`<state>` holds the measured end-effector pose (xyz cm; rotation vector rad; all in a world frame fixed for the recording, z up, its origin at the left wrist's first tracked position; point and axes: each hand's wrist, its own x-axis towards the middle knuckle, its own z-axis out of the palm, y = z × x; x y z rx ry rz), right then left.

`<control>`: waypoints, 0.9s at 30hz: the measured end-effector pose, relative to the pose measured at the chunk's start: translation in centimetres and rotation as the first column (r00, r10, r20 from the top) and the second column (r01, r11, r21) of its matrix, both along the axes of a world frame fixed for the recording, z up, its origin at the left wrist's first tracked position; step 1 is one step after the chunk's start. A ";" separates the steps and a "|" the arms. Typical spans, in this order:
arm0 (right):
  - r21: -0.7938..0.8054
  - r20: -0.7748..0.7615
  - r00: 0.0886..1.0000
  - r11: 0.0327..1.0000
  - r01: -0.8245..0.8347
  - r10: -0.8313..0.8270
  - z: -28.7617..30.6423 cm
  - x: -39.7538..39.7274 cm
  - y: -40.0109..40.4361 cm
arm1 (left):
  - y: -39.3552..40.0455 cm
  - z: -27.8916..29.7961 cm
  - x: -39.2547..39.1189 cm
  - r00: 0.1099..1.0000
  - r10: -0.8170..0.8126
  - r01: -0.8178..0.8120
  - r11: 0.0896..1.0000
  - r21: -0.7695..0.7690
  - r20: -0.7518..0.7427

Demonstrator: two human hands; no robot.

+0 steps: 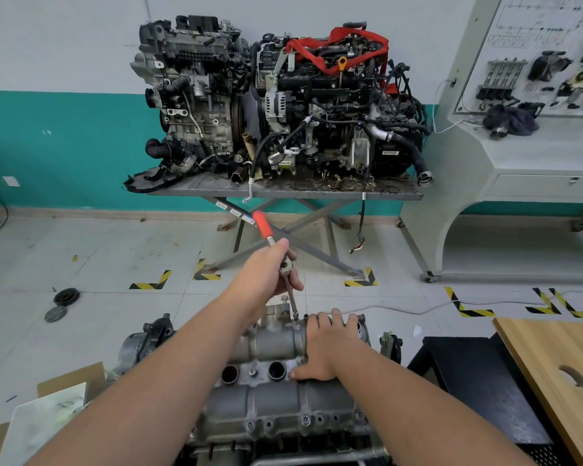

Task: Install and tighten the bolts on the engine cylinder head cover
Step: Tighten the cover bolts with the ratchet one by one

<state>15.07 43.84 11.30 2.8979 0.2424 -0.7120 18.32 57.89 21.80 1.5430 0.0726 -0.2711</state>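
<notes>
A grey aluminium cylinder head cover (276, 395) lies in front of me, low in the view, with two open round holes on top and bolts along its near edge. My left hand (266, 274) grips a ratchet wrench (285, 264) near its head; the red handle points up and away. The wrench's extension bar runs down to a socket sitting on a bolt (296, 320) at the cover's far edge. My right hand (327, 348) rests flat on the far right part of the cover, its fingers hooked over the far rim.
Two whole engines (283, 105) stand on a scissor lift table (283, 191) across the floor. A wooden bench (559, 371) is at my right, cardboard (64, 395) at my left. A grey training console (519, 146) fills the right. Round parts (66, 296) lie on the floor.
</notes>
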 end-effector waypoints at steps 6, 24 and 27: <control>0.023 0.004 1.000 1.000 -0.001 0.001 -0.3 0.1 -0.1 | -0.1 2.1 1.0 0.952 -0.303 0.299 0.907 0.297 -0.032; 0.567 0.092 0.955 0.803 0.183 -0.282 1.6 3.3 2.5 | -0.3 1.3 0.0 0.975 -0.217 0.217 0.976 -0.010 -0.045; 0.571 0.064 0.971 0.807 0.153 -0.230 1.5 3.8 2.2 | -0.2 1.4 0.0 0.972 -0.222 0.215 0.973 -0.086 -0.081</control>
